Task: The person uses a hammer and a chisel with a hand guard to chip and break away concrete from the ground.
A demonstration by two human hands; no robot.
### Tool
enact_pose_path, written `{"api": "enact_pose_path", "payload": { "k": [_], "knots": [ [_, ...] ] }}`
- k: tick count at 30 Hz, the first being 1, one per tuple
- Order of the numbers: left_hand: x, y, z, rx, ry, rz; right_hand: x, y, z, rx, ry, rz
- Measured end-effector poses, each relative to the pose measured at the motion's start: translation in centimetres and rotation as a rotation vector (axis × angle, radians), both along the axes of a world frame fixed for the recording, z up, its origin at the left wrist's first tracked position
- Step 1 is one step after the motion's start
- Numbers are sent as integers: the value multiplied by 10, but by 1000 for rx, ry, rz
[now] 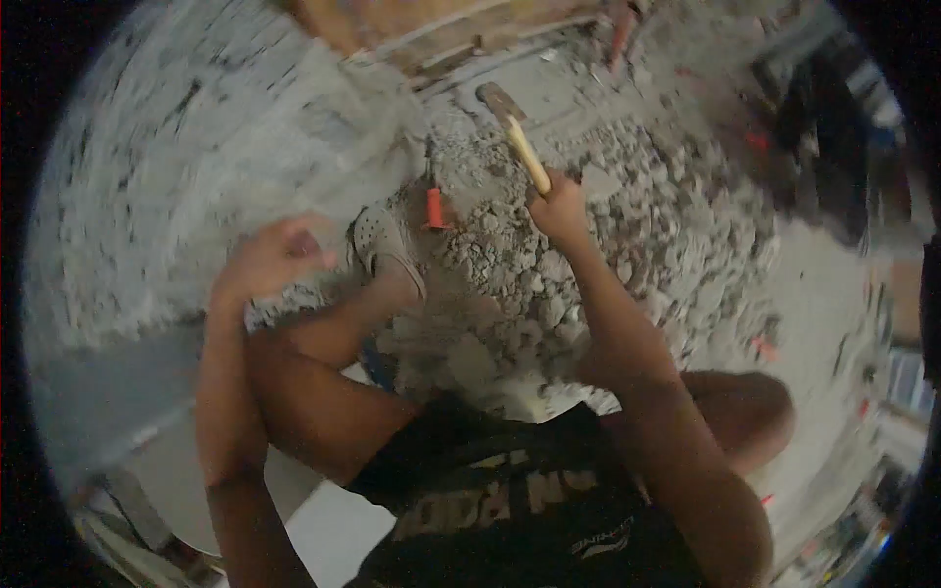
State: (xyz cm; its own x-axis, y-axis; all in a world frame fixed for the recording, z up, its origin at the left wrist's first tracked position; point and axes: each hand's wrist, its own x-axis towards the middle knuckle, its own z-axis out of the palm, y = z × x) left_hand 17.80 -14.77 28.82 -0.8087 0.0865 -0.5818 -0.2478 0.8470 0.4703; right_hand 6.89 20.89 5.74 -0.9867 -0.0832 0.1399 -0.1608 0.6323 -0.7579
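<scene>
My right hand (561,208) is wrapped round the pale wooden handle of a hammer (526,154). Its dusty grey head (501,101) points away from me, above the broken rubble (627,225). On the left, my left hand (279,257) hovers near the rough grey wall; its blurred fingers are loosely bent and apart, with no tool visible in them. Between the hands, a red-orange grip with a flared guard (434,209), like a chisel's handle, stands upright beside my grey clog (377,235). Its lower end is hidden.
A rough, chipped grey wall (216,127) rises on the left. Rubble covers the floor in front of my legs. A brown wooden board (470,39) lies at the far edge. Dark, blurred items (828,137) stand at the upper right.
</scene>
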Motion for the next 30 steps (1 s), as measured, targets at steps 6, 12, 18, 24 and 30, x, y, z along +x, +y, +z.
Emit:
{"api": "enact_pose_path", "payload": {
  "k": [6, 12, 18, 24, 30],
  "knots": [
    [-50, 50, -98, -416, -416, -423, 19, -9, -25, 3, -273, -103],
    [-88, 56, -352, -361, 192, 119, 32, -13, -74, -70, -726, -5],
    [-79, 107, -365, -5, 141, 508, 52, -5, -205, 181, -643, 277],
    [-70, 101, -282, 310, -362, 626, 20, 5, -112, 405, -485, 640],
    [-36, 132, -267, 311, 12, 391, 37, -3, -114, -232, -852, 2]
  ]
}}
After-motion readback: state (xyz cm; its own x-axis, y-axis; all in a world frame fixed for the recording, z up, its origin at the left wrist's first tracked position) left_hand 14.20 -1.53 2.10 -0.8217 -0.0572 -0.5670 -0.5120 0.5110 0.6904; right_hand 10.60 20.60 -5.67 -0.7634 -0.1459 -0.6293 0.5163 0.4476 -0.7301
